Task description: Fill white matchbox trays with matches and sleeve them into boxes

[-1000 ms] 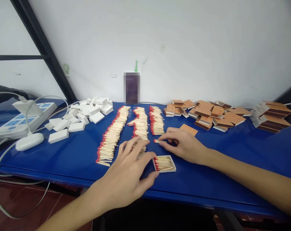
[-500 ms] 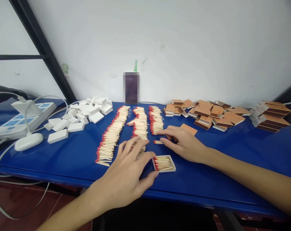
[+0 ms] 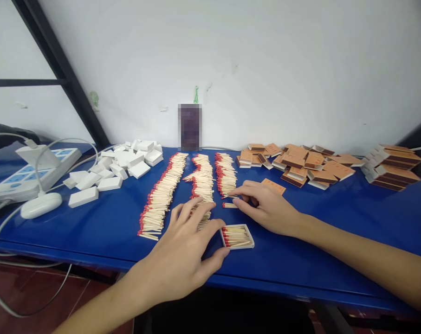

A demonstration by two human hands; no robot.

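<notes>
My left hand (image 3: 182,248) rests on the table with its thumb and index finger at the left corners of a white matchbox tray (image 3: 251,241), holding it; the other fingers spread over the middle row of matches (image 3: 203,171). Red-headed matches (image 3: 236,235) lie side by side in the tray, heads to the left. Beyond it, my right hand (image 3: 266,204) has its thumb and index finger almost together on a match (image 3: 227,197) at the near end of the right row of matches (image 3: 227,174). Just below that, a short group of matches (image 3: 228,205) lies partly under the thumb.
A third row of matches (image 3: 163,197) runs along the left. White trays (image 3: 126,160) are heaped back left, beside a power strip (image 3: 36,174) with cables. Orange matchbox sleeves (image 3: 301,162) are piled back right, with a stack of sleeves (image 3: 393,167) farther right. A blurred dark object (image 3: 190,127) leans on the wall.
A match at the near end of the right row has come slightly toward me under my right fingertips. My left hand and the tray have stayed in place.
</notes>
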